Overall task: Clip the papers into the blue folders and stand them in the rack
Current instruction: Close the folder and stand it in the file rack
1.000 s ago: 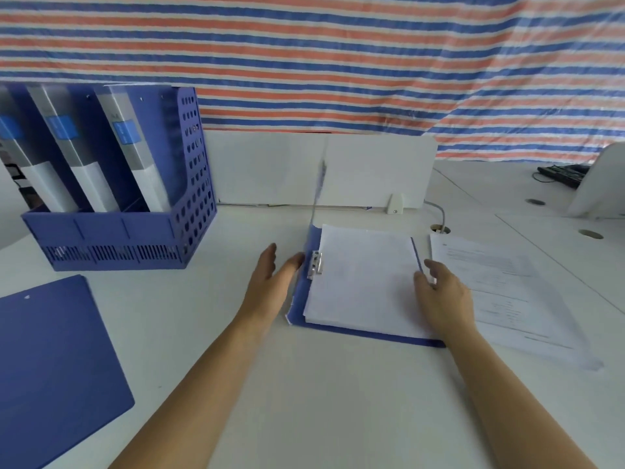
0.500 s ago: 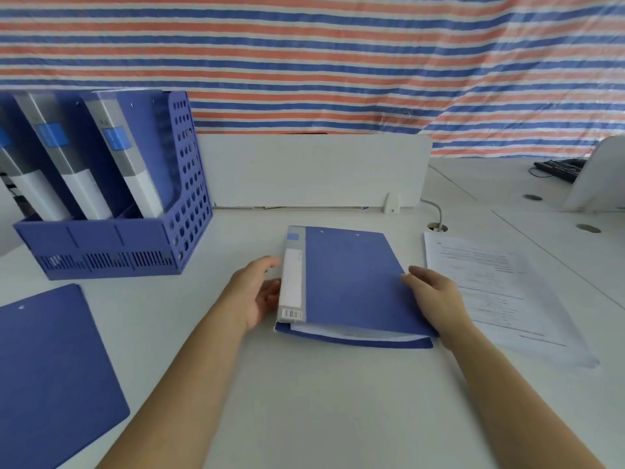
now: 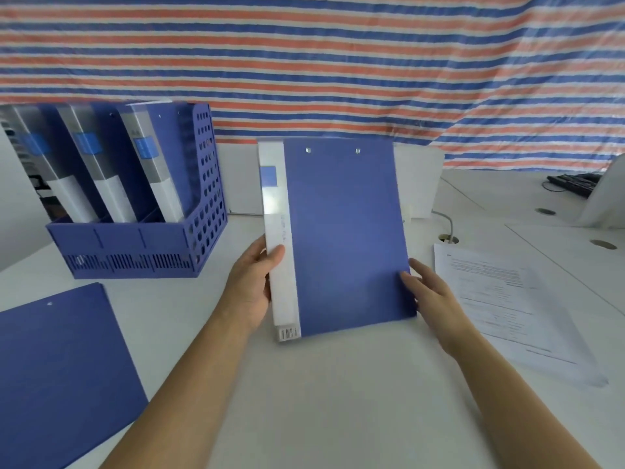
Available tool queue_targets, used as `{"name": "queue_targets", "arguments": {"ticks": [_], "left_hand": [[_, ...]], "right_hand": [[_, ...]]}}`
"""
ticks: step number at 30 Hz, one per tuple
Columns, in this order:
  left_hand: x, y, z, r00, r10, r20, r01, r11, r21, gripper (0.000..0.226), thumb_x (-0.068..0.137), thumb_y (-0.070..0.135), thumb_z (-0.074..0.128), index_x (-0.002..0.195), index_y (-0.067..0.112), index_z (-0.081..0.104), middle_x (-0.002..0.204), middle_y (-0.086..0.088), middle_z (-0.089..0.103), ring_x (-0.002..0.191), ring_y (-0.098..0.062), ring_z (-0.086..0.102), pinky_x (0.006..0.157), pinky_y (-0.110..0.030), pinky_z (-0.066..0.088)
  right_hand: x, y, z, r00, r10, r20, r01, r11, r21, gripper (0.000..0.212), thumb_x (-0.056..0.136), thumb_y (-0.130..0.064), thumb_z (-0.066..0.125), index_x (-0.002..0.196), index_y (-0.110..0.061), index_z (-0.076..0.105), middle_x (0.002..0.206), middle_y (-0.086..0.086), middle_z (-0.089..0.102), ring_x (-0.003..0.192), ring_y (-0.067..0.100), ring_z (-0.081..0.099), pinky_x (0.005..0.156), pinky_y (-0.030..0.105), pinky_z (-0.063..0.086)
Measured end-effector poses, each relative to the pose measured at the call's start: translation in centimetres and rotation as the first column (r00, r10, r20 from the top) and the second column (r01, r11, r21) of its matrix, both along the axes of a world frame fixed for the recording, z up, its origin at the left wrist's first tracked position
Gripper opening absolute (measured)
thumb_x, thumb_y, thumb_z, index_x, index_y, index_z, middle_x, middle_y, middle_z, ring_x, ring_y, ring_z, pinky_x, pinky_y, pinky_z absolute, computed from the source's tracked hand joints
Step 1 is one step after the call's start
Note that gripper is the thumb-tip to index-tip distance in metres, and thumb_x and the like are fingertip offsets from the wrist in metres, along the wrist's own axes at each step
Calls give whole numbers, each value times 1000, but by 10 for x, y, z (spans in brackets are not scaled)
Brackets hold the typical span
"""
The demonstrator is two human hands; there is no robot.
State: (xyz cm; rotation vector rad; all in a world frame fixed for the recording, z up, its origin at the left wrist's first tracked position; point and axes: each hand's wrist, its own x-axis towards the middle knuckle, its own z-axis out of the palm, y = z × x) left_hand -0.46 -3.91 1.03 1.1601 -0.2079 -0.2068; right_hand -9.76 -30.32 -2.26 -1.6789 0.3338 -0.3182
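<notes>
Left hand (image 3: 252, 286) is wrapped round the white spine of the blue folder (image 3: 345, 238), thumb on the front and fingers tucked behind. Right hand (image 3: 429, 292) has the opposite edge low down, thumb on the cover, rest of the fingers behind it. So both hands are grasping it. The folder's closed and held up in front of me, cover facing me, spine on the left. Can't tell if the bottom edge touches the table (image 3: 338, 401). Just right of it lies the stack of papers (image 3: 500, 292), flat on the table. Off to the left at the back is the rack (image 3: 199, 225) with three folders (image 3: 101, 177) leaning in it, and a spare folder (image 3: 61, 367) lies flat near the left edge.
</notes>
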Motion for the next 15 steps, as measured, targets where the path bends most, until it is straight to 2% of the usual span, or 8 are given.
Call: {"name": "queue_targets", "arguments": {"ticks": [3, 6, 9, 11, 13, 15], "left_hand": [[1, 10, 11, 992, -25, 122, 22, 999, 26, 38, 87, 10, 63, 124, 17, 62, 122, -7, 67, 112, -26, 62, 100, -45, 47], [-2, 19, 18, 981, -98, 168, 71, 985, 158, 40, 79, 14, 68, 119, 17, 65, 118, -7, 68, 111, -26, 62, 103, -48, 44], [-5, 31, 33, 957, -194, 214, 124, 945, 303, 30, 76, 18, 73, 106, 22, 68, 99, 1, 70, 95, -17, 65, 90, -39, 49], [-6, 39, 45, 945, -232, 230, 141, 925, 353, 20, 76, 20, 75, 94, 26, 69, 87, 6, 68, 87, -13, 63, 83, -34, 48], [-7, 45, 52, 944, -232, 233, 125, 908, 401, 18, 74, 25, 75, 91, 25, 68, 82, 7, 66, 84, -12, 62, 80, -33, 47], [-12, 54, 55, 945, -219, 243, 94, 892, 442, 26, 73, 28, 75, 94, 18, 66, 79, 6, 63, 81, -12, 61, 77, -33, 47]], "right_hand": [[1, 9, 8, 996, 13, 93, -8, 999, -54, 22, 102, -26, 48, 119, -28, 61, 111, -10, 70, 108, 14, 65, 98, 41, 50], [1, 16, 7, 995, 26, 97, -22, 999, -41, 20, 101, -21, 48, 116, -26, 60, 113, -11, 69, 109, 14, 64, 101, 45, 48], [2, 20, 9, 991, 56, 121, -47, 996, -77, 22, 101, -27, 50, 122, -31, 56, 118, -16, 65, 113, 8, 60, 98, 36, 48], [4, 24, 14, 988, 62, 143, -50, 995, -87, 19, 101, -28, 49, 118, -29, 57, 115, -16, 66, 111, 8, 60, 94, 31, 47], [7, 30, 19, 985, 79, 155, -66, 994, -86, 19, 102, -26, 49, 118, -28, 57, 116, -15, 66, 112, 8, 60, 96, 32, 47], [13, 37, 22, 983, 95, 159, -79, 991, -105, 19, 102, -28, 48, 118, -27, 58, 116, -14, 66, 113, 10, 60, 98, 35, 47]]}}
